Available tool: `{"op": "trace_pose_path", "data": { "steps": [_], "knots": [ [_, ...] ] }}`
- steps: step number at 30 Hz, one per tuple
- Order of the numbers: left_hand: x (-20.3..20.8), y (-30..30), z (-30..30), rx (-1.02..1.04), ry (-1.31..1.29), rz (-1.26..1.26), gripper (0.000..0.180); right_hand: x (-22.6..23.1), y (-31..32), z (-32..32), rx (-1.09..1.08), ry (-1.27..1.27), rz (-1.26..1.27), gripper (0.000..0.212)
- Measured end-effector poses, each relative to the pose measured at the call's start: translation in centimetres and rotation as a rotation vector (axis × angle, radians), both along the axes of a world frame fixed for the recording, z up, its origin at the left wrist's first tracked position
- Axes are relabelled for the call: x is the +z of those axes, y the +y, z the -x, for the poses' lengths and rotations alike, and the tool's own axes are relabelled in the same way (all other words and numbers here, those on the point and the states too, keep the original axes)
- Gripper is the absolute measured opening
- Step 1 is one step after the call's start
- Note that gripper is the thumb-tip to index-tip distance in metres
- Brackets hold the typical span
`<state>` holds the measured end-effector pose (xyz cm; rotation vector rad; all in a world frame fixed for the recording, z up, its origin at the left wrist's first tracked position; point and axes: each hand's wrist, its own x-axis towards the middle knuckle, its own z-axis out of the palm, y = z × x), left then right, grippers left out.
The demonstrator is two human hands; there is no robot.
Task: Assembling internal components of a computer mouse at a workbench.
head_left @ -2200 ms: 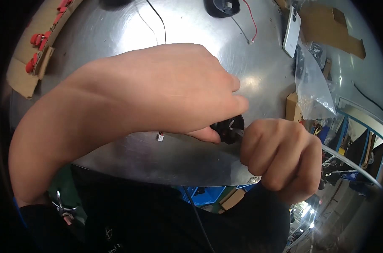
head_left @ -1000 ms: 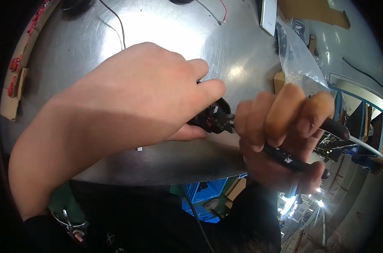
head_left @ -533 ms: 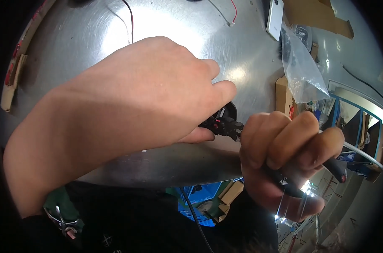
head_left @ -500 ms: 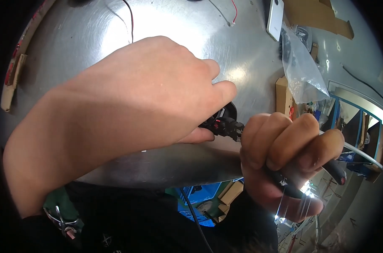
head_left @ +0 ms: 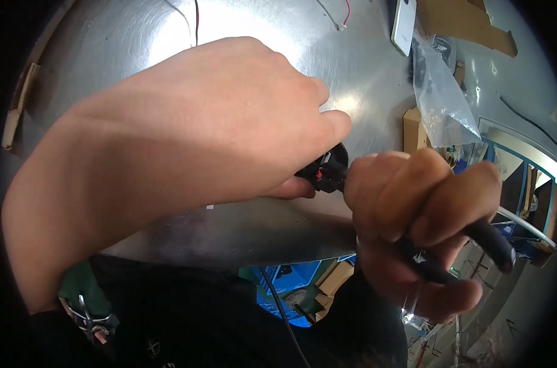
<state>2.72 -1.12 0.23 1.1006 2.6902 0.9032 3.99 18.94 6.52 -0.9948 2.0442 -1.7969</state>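
Observation:
My left hand [head_left: 247,116] reaches across the metal table, its fingers closed round a small black part [head_left: 335,153]. Most of that part is hidden behind the hand; a spot of red shows on it. Just to the right, my right hand [head_left: 401,196] is wrapped round the black handles of pliers [head_left: 492,244]. The two handles stand apart at the palm side, and their ends stick out at the lower right. The plier head meets the black part between my hands, but the jaw tips cannot be made out.
On the metal table [head_left: 376,80] lie a white phone [head_left: 403,27], a thin red wire [head_left: 347,12] and a dark cable [head_left: 197,24]. A clear plastic bag [head_left: 441,110], cardboard [head_left: 465,27] and a small carton [head_left: 414,130] line the right side. Below the near edge stand blue crates [head_left: 303,276].
Both hands sit slightly higher in view. The plier head, seen apart from my right fingers before, is now closer in against the black part. My right grip has shifted on the handles.

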Motion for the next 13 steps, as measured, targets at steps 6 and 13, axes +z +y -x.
{"op": "trace_pose_path", "data": {
  "steps": [6, 13],
  "knots": [
    [0.3, 0.1, 0.1, -0.013, 0.003, 0.04, 0.045, -1.7, 1.3, 1.9, 0.129, -0.062, 0.162, 0.047],
    [-0.1, 0.5, 0.5, -0.016, 0.039, 0.011, 0.049, -2.7, 2.4, 5.5, 0.533, -0.075, 0.325, 0.042]
  ]
}}
